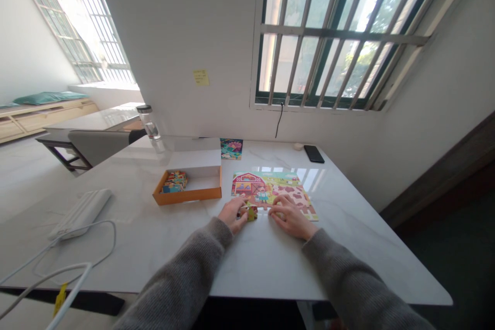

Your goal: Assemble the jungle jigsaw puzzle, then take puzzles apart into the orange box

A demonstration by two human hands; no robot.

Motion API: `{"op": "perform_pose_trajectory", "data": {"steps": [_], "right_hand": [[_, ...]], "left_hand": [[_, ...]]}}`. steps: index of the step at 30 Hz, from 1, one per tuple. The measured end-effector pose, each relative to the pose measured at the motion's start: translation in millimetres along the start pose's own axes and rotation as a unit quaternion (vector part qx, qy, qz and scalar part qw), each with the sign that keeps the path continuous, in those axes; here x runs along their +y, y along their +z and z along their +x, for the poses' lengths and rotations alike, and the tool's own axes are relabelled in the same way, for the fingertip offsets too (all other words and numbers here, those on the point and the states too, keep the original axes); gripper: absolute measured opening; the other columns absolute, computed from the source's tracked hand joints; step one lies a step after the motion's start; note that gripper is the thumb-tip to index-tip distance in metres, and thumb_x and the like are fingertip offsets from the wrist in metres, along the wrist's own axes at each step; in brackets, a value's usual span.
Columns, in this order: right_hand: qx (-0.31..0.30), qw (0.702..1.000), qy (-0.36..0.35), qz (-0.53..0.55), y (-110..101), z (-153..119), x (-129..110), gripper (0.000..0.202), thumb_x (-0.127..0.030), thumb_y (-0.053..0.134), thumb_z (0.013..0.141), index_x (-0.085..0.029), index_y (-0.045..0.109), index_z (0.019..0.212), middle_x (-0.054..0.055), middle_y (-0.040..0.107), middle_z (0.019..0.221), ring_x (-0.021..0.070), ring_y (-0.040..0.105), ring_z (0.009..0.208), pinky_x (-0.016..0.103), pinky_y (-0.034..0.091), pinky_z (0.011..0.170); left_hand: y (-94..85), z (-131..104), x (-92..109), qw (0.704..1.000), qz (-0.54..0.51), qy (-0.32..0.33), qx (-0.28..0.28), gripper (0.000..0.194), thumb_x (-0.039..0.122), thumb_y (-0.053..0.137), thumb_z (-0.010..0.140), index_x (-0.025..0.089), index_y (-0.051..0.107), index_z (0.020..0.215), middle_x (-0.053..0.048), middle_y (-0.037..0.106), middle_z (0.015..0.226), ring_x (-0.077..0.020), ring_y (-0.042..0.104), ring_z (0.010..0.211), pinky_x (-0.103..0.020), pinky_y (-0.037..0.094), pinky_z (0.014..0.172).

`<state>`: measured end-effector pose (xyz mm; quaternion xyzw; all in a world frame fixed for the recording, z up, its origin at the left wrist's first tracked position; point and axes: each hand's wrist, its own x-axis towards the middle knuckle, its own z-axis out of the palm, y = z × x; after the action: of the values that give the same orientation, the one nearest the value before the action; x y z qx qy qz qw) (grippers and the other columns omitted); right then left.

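A partly assembled jigsaw puzzle (288, 190) with a red barn, a farmer figure and a pink-spotted cow lies flat on the white table. Just below its lower left edge, my left hand (233, 213) is closed around a few puzzle pieces (252, 213), held off to the right of the thumb. At the puzzle's lower edge, my right hand (290, 216) has its fingers bent, thumb and fingertips closing on a puzzle piece (280, 214) mostly hidden beneath them. An orange box (188, 195) to the left contains more loose pieces (175, 182) at its left end.
Behind the box stands its white lid (195, 152), beside a dark colourful picture card (232, 149). A phone (313, 154) lies at the back right, a water bottle (149, 122) stands back left. A white power strip (81, 213) with cables occupies the left side.
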<state>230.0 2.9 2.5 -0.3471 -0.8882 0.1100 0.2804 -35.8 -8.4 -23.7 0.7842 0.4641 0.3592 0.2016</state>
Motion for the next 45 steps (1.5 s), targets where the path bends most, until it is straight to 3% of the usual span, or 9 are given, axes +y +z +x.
{"op": "perform_pose_trajectory", "data": {"steps": [3,10,16,20,25,31,37,41,45], "right_hand": [[-0.014,1.000,0.014,-0.003,1,0,-1,0.011,-0.020,0.061,0.087,-0.025,0.070,0.089,0.006,0.056,0.101,0.0234,0.051,0.099,0.042,0.046,0.093],[0.018,0.998,0.054,-0.025,7,1,2,0.022,-0.010,0.057,0.078,-0.021,0.058,0.097,0.007,0.054,0.100,0.0245,0.049,0.096,0.040,0.046,0.087],[0.054,0.996,0.070,0.014,12,3,12,0.028,-0.015,0.042,0.094,-0.022,0.064,0.111,0.010,0.062,0.106,0.0262,0.054,0.104,0.045,0.047,0.094],[0.083,0.992,0.072,0.054,11,12,-6,0.038,-0.022,0.038,0.099,-0.028,0.057,0.131,0.009,0.059,0.111,0.0251,0.056,0.106,0.043,0.049,0.095],[0.064,0.993,0.040,0.092,19,28,-42,0.039,-0.027,0.051,0.095,-0.026,0.054,0.134,0.009,0.049,0.110,0.0247,0.054,0.105,0.041,0.049,0.098],[0.053,0.991,0.038,0.119,32,32,-47,0.057,-0.005,0.045,0.085,-0.025,0.051,0.138,0.008,0.046,0.106,0.0232,0.053,0.102,0.043,0.049,0.098],[0.081,0.992,-0.002,0.101,38,23,-39,0.056,-0.006,0.041,0.091,-0.032,0.048,0.141,0.008,0.049,0.106,0.0241,0.053,0.100,0.044,0.052,0.091],[0.106,0.991,-0.013,0.075,42,22,-40,0.050,-0.008,0.043,0.092,-0.033,0.058,0.133,0.008,0.047,0.102,0.0242,0.051,0.098,0.043,0.052,0.088],[0.110,0.991,-0.007,0.079,48,24,-43,0.056,-0.008,0.046,0.092,-0.033,0.050,0.142,0.009,0.047,0.107,0.0244,0.051,0.102,0.044,0.052,0.091]], "left_hand": [[2.1,1,-5,0.999,-0.011,-0.028,-0.011,0.042,0.018,0.059,0.078,0.014,0.061,0.121,-0.014,0.068,0.118,-0.0290,0.062,0.111,-0.044,0.047,0.101],[1.7,2,-5,0.999,-0.012,-0.039,-0.013,0.038,0.022,0.059,0.081,0.014,0.064,0.118,-0.013,0.070,0.115,-0.0280,0.064,0.107,-0.042,0.049,0.098],[0.6,3,-1,0.999,-0.020,-0.041,-0.006,0.033,0.021,0.060,0.079,0.016,0.065,0.111,-0.011,0.070,0.110,-0.0269,0.064,0.101,-0.040,0.049,0.093],[-0.2,4,6,0.999,-0.017,-0.046,0.012,0.019,0.022,0.058,0.080,0.017,0.065,0.097,-0.008,0.068,0.096,-0.0235,0.062,0.089,-0.036,0.049,0.084],[-0.6,3,9,0.999,0.012,-0.043,0.006,0.010,0.025,0.060,0.080,0.017,0.062,0.084,-0.005,0.061,0.081,-0.0200,0.056,0.076,-0.030,0.045,0.070],[-1.0,4,3,1.000,0.026,0.001,0.011,0.014,0.031,0.064,0.079,0.017,0.064,0.078,-0.004,0.059,0.077,-0.0200,0.053,0.078,-0.029,0.041,0.071],[-5.9,3,-4,0.993,-0.074,-0.066,-0.059,0.035,0.051,0.066,0.080,0.017,0.070,0.087,0.007,0.040,0.051,-0.0101,0.036,0.049,-0.023,0.028,0.052],[-8.9,3,-4,0.989,-0.115,-0.063,-0.069,0.039,0.052,0.071,0.076,0.018,0.071,0.094,0.008,0.043,0.051,-0.0092,0.037,0.048,-0.022,0.029,0.049],[-8.4,2,-4,0.987,-0.122,-0.059,-0.089,0.037,0.047,0.070,0.077,0.018,0.069,0.098,0.007,0.048,0.054,-0.0100,0.041,0.050,-0.022,0.032,0.050]]}}
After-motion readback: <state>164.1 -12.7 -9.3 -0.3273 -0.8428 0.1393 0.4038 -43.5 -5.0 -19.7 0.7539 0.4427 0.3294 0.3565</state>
